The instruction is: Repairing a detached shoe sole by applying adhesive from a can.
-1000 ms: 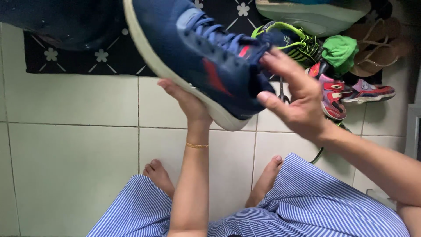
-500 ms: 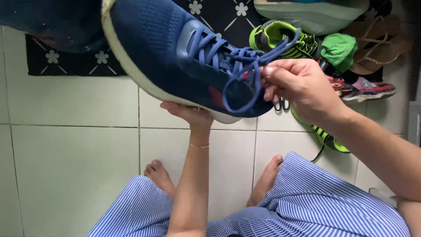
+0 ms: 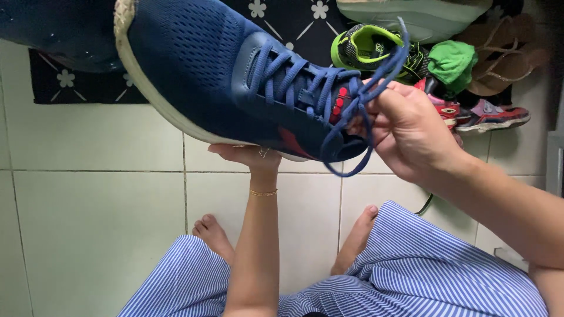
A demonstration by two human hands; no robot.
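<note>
The blue sneaker is held up in the air above the pale tiled floor, with its toe to the left and its white sole facing down toward the person. To the left of the sneaker and behind it, a black mat with white flowers lies on the floor, and the sneaker hides a large part of it. Under the sneaker, the left hand carries the sole on its open palm; its fingers are flat and mostly hidden by the shoe. A thin gold bracelet is on that wrist. Below the sneaker, two bare feet and blue striped trousers are visible. At the right end of the sneaker, the right hand has its fingers closed narrow on the blue laces, pinching them near the tongue; one loop hangs down in front of the heel. Behind this hand, to the right of the sneaker, stand a green and black shoe, a green cloth, a small red shoe and brown sandals, partly covered by the hand.
</note>
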